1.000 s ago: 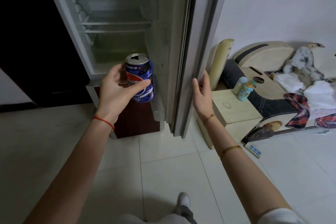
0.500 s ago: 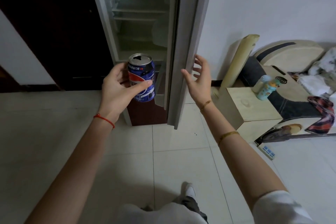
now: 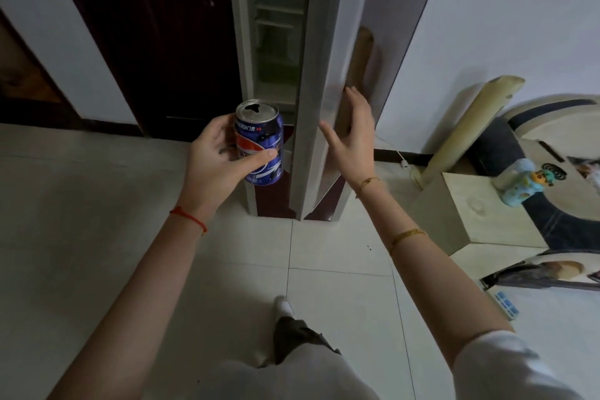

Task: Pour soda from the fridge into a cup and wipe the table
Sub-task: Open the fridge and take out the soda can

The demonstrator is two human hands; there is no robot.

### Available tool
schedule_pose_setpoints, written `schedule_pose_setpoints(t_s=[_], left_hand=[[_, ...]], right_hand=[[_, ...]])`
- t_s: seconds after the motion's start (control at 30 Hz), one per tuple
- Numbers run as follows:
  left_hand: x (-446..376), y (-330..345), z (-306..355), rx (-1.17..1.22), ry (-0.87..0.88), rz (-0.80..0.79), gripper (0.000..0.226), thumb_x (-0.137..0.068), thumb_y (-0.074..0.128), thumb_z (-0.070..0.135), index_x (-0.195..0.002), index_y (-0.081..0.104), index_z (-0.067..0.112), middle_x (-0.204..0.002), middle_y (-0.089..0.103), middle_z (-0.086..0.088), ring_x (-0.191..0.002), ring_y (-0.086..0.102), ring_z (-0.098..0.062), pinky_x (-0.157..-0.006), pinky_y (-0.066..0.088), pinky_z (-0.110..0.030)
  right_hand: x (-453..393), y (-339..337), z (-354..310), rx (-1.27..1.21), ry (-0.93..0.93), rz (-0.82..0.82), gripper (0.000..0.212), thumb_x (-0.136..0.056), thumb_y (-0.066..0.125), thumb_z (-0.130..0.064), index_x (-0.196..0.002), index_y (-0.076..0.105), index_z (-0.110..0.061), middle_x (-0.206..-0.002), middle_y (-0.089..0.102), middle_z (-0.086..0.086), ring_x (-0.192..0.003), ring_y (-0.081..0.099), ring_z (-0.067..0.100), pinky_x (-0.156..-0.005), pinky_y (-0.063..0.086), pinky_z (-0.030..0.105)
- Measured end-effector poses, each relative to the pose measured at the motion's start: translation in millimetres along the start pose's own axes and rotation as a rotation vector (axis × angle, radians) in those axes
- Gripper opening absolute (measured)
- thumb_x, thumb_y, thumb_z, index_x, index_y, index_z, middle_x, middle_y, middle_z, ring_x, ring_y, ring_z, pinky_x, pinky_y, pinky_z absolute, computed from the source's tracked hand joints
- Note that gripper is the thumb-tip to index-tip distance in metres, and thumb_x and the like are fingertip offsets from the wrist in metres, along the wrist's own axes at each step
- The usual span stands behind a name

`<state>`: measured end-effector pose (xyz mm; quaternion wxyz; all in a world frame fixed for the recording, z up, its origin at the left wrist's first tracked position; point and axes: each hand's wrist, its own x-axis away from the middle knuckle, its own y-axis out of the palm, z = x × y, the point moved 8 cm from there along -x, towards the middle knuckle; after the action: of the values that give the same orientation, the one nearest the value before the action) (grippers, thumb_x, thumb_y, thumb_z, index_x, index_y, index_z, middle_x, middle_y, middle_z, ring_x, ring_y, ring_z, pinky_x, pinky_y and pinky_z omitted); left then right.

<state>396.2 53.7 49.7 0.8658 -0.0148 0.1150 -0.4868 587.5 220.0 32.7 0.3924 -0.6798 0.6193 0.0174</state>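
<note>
White fridge door (image 3: 319,101) stands just beside my flat, released right hand (image 3: 352,136), a wooden box (image 3: 470,211) at the far right. My left hand (image 3: 214,159) grasps the opened blue soda can (image 3: 259,143), upright before the fridge (image 3: 276,26).

Red string (image 3: 189,219) on my left wrist, two gold bracelets (image 3: 407,235) on my right arm, white sleeve (image 3: 506,364), dark trousers (image 3: 298,338), white shoe (image 3: 283,305).

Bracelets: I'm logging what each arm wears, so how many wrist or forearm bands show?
3. A red string on the left wrist; a thin gold chain on the right wrist; a gold band higher up the right forearm.
</note>
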Motion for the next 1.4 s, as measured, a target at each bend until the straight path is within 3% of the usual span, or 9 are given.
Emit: schedule_pose_setpoints(t_s=[0.1, 0.33, 0.43, 0.57, 0.8, 0.93, 1.13, 1.23, 1.4], left_hand=[[-11, -9, -6, -0.021, 0.0, 0.023, 0.063, -0.069, 0.085, 0.008, -0.125, 0.056, 0.018, -0.114, 0.065, 0.015, -0.101, 0.063, 0.009, -0.078, 0.05, -0.008], [-55, -27, -15, -0.036, 0.045, 0.055, 0.063, -0.069, 0.084, 0.004, -0.126, 0.057, 0.01, -0.117, 0.068, 0.005, -0.106, 0.066, -0.003, -0.082, 0.052, -0.013], [-82, -30, -20, -0.047, 0.061, 0.043, 0.061, -0.068, 0.084, 0.002, -0.122, 0.059, 0.014, -0.118, 0.069, 0.003, -0.109, 0.066, -0.01, -0.088, 0.054, -0.02], [-115, -29, -23, -0.057, 0.073, 0.041, 0.06, -0.068, 0.084, 0.001, -0.121, 0.06, 0.013, -0.116, 0.07, 0.003, -0.11, 0.066, -0.011, -0.087, 0.053, -0.019], [-164, -26, -35, -0.073, 0.043, 0.075, 0.07, -0.061, 0.088, 0.024, -0.124, 0.06, 0.014, -0.118, 0.07, 0.002, -0.112, 0.065, -0.013, -0.096, 0.053, -0.034], [-192, -22, -44, -0.093, 0.035, 0.077, 0.064, -0.067, 0.087, 0.008, -0.125, 0.059, 0.013, -0.119, 0.069, 0.003, -0.112, 0.065, -0.012, -0.098, 0.053, -0.038], [-228, -17, -54, -0.07, 0.024, 0.082, 0.073, -0.058, 0.087, 0.028, -0.124, 0.06, 0.015, -0.119, 0.069, 0.002, -0.111, 0.065, -0.012, -0.095, 0.054, -0.033], [-248, -17, -61, -0.069, 0.012, 0.094, 0.068, -0.065, 0.088, 0.009, -0.126, 0.059, 0.013, -0.12, 0.068, 0.002, -0.11, 0.065, -0.01, -0.094, 0.054, -0.03], [-272, -14, -66, -0.074, 0.012, 0.076, 0.066, -0.068, 0.085, 0.005, -0.127, 0.057, 0.011, -0.121, 0.067, 0.001, -0.11, 0.065, -0.007, -0.091, 0.053, -0.02]], right_hand=[[-14, 18, -9, 0.01, -0.048, 0.006, 0.073, -0.094, 0.056, -0.05, -0.152, 0.027, -0.018, -0.159, 0.026, -0.002, -0.146, 0.022, 0.013, -0.117, 0.015, 0.022], [-55, 62, -22, -0.016, -0.168, 0.048, 0.052, -0.102, 0.044, -0.026, -0.151, 0.03, -0.015, -0.161, 0.023, 0.0, -0.15, 0.012, 0.022, -0.124, 0.013, 0.038], [-78, 81, -18, -0.033, -0.2, 0.032, 0.049, -0.103, 0.04, -0.019, -0.151, 0.032, -0.015, -0.16, 0.025, 0.0, -0.151, 0.01, 0.022, -0.123, 0.014, 0.041], [-109, 103, -9, -0.034, -0.229, 0.007, 0.048, -0.103, 0.037, -0.015, -0.151, 0.032, -0.018, -0.159, 0.028, -0.004, -0.151, 0.009, 0.02, -0.12, 0.017, 0.051], [-156, 137, -1, -0.049, -0.252, -0.054, 0.049, -0.103, 0.036, -0.013, -0.151, 0.032, -0.018, -0.16, 0.027, -0.005, -0.152, 0.009, 0.019, -0.12, 0.016, 0.051], [-182, 154, 5, -0.053, -0.254, -0.076, 0.048, -0.103, 0.035, -0.013, -0.151, 0.031, -0.018, -0.16, 0.027, -0.004, -0.152, 0.008, 0.018, -0.121, 0.014, 0.05], [-215, 181, 12, -0.035, -0.275, -0.131, 0.05, -0.103, 0.033, -0.012, -0.152, 0.029, -0.019, -0.161, 0.023, -0.005, -0.152, 0.005, 0.018, -0.123, 0.007, 0.046], [-230, 192, 14, -0.006, -0.272, -0.144, 0.05, -0.103, 0.032, -0.013, -0.152, 0.028, -0.019, -0.162, 0.021, -0.006, -0.152, 0.004, 0.018, -0.123, 0.007, 0.046], [-252, 210, 15, 0.036, -0.24, -0.152, 0.05, -0.102, 0.03, -0.016, -0.152, 0.028, -0.018, -0.162, 0.02, -0.006, -0.152, 0.004, 0.019, -0.124, 0.008, 0.046]])
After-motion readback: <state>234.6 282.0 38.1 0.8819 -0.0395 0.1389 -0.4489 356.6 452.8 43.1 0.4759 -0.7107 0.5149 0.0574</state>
